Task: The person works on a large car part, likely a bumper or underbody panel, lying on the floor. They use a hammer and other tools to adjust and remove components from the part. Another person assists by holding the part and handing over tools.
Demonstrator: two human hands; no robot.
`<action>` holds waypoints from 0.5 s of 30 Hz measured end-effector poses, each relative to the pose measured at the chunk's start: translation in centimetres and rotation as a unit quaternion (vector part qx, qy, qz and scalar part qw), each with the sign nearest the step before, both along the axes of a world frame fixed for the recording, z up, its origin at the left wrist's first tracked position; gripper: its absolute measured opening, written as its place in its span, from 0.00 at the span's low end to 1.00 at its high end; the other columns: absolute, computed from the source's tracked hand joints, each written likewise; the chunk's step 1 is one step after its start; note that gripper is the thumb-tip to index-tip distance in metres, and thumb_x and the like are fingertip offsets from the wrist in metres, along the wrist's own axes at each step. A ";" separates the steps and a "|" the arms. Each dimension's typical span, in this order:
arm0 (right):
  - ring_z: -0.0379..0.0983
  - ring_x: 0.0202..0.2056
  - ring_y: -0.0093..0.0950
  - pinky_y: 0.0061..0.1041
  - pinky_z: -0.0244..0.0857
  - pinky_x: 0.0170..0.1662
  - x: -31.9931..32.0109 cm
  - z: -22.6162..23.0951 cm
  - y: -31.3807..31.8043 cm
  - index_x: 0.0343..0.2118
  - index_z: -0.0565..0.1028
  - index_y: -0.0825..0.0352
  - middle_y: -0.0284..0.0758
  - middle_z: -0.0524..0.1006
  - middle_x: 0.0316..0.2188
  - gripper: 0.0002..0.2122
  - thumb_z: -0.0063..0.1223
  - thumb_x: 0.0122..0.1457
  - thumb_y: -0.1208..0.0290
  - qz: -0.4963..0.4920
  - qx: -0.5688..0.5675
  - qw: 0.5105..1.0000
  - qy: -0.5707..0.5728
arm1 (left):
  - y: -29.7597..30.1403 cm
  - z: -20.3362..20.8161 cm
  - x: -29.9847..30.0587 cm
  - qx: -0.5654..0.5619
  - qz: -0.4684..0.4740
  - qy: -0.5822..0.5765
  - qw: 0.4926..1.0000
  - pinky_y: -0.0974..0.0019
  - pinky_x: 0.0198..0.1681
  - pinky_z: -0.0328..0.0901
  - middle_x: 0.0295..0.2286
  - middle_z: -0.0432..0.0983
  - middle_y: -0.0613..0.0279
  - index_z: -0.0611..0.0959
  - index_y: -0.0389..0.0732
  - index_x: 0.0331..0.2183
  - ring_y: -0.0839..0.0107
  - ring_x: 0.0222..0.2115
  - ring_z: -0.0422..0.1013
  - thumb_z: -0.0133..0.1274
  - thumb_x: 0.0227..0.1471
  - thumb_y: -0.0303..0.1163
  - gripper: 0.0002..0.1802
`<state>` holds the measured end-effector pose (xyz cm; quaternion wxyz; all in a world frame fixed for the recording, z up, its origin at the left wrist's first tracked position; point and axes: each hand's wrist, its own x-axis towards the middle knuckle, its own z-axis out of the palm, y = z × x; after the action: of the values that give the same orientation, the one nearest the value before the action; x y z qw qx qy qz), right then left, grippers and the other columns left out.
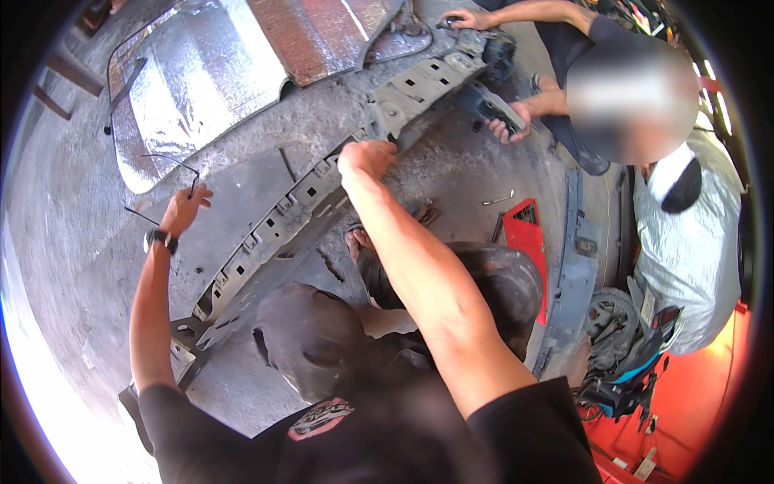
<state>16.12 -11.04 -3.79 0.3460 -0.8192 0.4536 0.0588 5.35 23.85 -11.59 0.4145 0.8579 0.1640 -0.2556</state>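
Note:
A long grey slotted car beam (pixel 278 222) runs slantwise across the floor, from lower left to upper right. My right hand (pixel 368 159) is closed over its upper middle part, the fingertips partly hidden. Out to the left, my left hand (pixel 187 211), with a dark watch on its wrist, pinches a thin black frame (pixel 196 172) with two long slim arms, like eyeglasses. That hand hangs beside the beam, not touching it. At the far end of the beam (pixel 423 86), its broader section lies near a co-worker's hands.
A shiny foil-covered panel (pixel 197 73) lies at the upper left. One co-worker (pixel 556 89) crouches at the upper right; another, in a dark cap (pixel 310 339), is low in front of me. A red triangular piece (pixel 526 250), a wrench (pixel 498 198) and a blue-grey bar (pixel 574 266) lie rightward.

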 end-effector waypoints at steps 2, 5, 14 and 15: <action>0.75 0.45 0.46 0.37 0.75 0.48 0.6 -2.3 -1.0 0.48 0.57 0.81 0.57 0.65 0.47 0.23 0.54 0.54 0.79 -0.018 -0.034 0.999 0.001 | -5.3 5.3 -1.4 -0.049 -0.035 -0.106 0.993 0.64 0.36 0.68 0.26 0.81 0.56 0.85 0.32 0.33 0.68 0.27 0.75 0.48 0.60 0.55 0.31; 0.74 0.46 0.43 0.35 0.76 0.47 0.5 -3.0 -0.8 0.50 0.57 0.82 0.54 0.66 0.46 0.26 0.57 0.54 0.75 -0.013 -0.048 0.998 0.023 | -11.6 12.6 -5.6 0.012 -0.072 -0.116 0.991 0.64 0.34 0.67 0.24 0.80 0.55 0.84 0.31 0.32 0.68 0.26 0.74 0.59 0.54 0.48 0.25; 0.64 0.53 0.43 0.43 0.73 0.45 0.2 0.8 -0.4 0.58 0.51 0.77 0.49 0.61 0.49 0.35 0.59 0.56 0.65 -0.006 0.026 0.998 0.053 | -18.1 14.0 -9.6 0.077 -0.082 -0.236 0.965 0.63 0.30 0.65 0.24 0.77 0.52 0.83 0.31 0.29 0.63 0.24 0.73 0.64 0.48 0.29 0.11; 0.61 0.57 0.47 0.46 0.71 0.48 0.3 1.3 -0.2 0.61 0.49 0.78 0.53 0.59 0.53 0.38 0.58 0.58 0.62 -0.010 0.055 0.998 0.040 | -18.2 13.6 -9.5 0.097 -0.073 -0.253 0.960 0.63 0.30 0.64 0.24 0.77 0.52 0.83 0.30 0.29 0.62 0.24 0.73 0.64 0.48 0.28 0.10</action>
<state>16.40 -11.26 -2.53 0.3721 -0.7917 0.4712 0.1130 -4.18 5.68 2.00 0.3373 0.9403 0.0146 -0.0426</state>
